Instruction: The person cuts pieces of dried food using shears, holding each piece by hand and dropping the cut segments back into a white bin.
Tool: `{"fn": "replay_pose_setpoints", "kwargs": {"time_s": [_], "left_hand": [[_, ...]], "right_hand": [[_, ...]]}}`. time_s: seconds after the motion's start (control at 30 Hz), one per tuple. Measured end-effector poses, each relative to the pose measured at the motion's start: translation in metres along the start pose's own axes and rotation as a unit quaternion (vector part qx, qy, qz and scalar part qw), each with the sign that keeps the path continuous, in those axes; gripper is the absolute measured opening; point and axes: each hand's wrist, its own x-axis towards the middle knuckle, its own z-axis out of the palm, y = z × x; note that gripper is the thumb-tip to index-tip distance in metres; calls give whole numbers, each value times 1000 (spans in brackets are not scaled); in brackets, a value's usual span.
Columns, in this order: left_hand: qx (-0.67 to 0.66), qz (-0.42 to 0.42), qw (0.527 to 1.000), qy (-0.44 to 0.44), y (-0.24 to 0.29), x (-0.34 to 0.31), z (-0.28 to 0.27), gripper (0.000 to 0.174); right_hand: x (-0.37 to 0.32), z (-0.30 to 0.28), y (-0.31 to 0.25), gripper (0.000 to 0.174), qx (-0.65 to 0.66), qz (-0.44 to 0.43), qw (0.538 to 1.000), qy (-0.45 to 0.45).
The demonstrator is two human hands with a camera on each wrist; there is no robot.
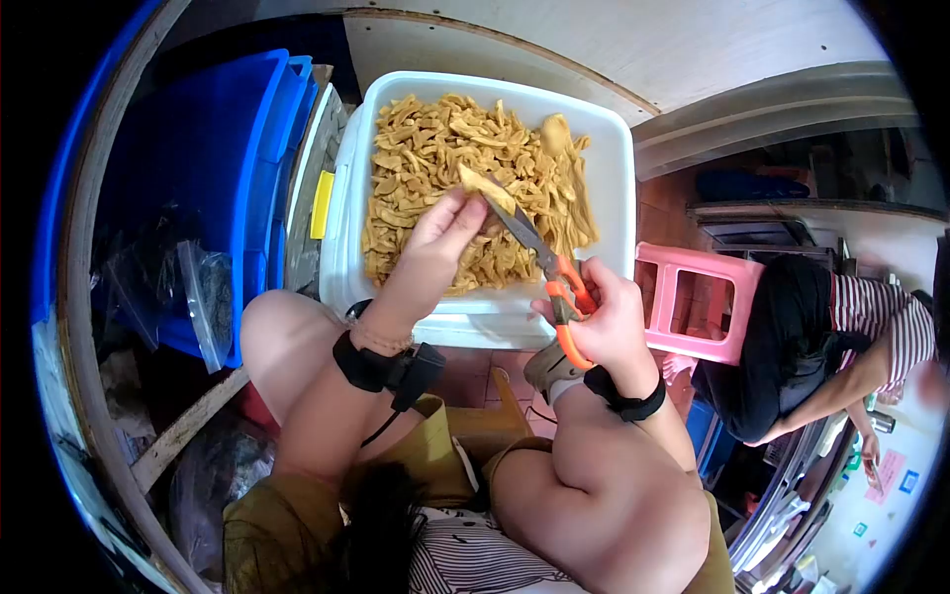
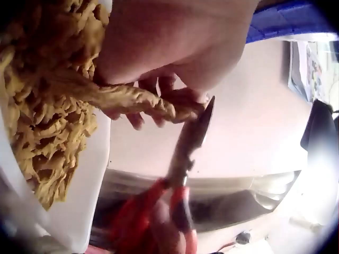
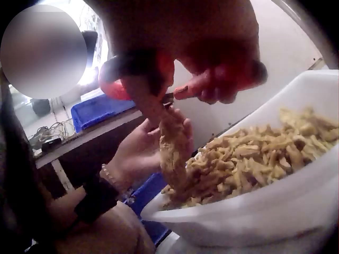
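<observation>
Over the white tub (image 1: pixel 617 198) heaped with cut strips, the left hand (image 1: pixel 435 245) pinches a yellowish strip (image 1: pixel 487 188), seemingly to steady its end between the blades, while the right hand (image 1: pixel 606 322) grips the orange-handled scissors (image 1: pixel 539 252).

Legibility check: no readable text, label, brand, number or sign.
Head view: the pink sheet (image 1: pixel 887 472) on the pale wall (image 1: pixel 915 510) at far right bears faint marks, too small to read; the blue square (image 1: pixel 907 482) beside it shows no legible lettering. Left wrist view: the patterned sheet (image 2: pixel 313 71) near the upper right edge is too blurred to read.
</observation>
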Motion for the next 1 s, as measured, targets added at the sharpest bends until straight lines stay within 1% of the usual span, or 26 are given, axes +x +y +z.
{"fn": "replay_pose_setpoints", "kwargs": {"time_s": [0.03,0.07,0.1,0.13,0.2,0.37,0.43,0.5,0.53,0.57,0.6,0.63,0.7,0.77,0.83,0.87,0.9,0.93,0.97,1.0], "left_hand": [[0,0,1000,0,1,-2,2,28],[62,16,998,-1,3,-3,4,32],[123,32,992,-2,3,-3,5,35],[123,31,992,-2,4,-2,3,35],[176,46,983,-10,5,1,-3,36],[187,35,982,-18,12,-2,-2,36],[200,30,979,-21,9,-4,-1,35],[235,55,969,-48,-2,-4,-1,32],[234,55,969,-48,-3,-4,0,32],[263,74,961,-54,-4,-4,0,29],[292,93,950,-58,-3,-3,0,27],[293,94,950,-56,-6,0,-5,27],[333,74,940,-32,-12,6,-16,26],[314,75,946,-26,-12,5,-13,25],[294,75,952,-21,-9,5,-11,24],[347,92,933,-36,-7,4,-12,24],[399,108,909,-51,-5,4,-12,23],[399,108,909,-51,-4,2,-11,23],[487,146,857,-87,-3,-1,-10,22],[570,181,792,-122,0,-4,-10,24]], "right_hand": [[1,0,-3,42,-13,0,1000,21],[1,-1,-1,42,-13,0,1000,21],[2,-2,3,43,-44,-12,999,27],[2,-2,5,43,-73,-23,996,34],[1,-1,7,44,-79,-32,996,39],[1,0,10,46,-101,-47,993,47],[2,-2,0,46,-89,-16,995,30],[4,1,-5,47,-87,-28,995,27],[4,2,-7,47,-85,-42,995,22],[3,2,-6,47,-84,-42,995,22],[3,3,-6,47,-92,-19,995,13],[3,3,-5,48,-99,3,995,3],[1,5,3,47,-90,-1,996,1],[1,5,5,47,-80,-4,997,2],[0,4,3,46,-93,10,995,-19],[1,2,0,46,-93,11,995,-19],[2,0,-4,50,-102,13,994,-44],[2,-1,-6,54,-111,15,991,-68],[2,0,-5,54,-109,16,992,-68],[1,2,-4,54,-95,14,993,-73]]}}
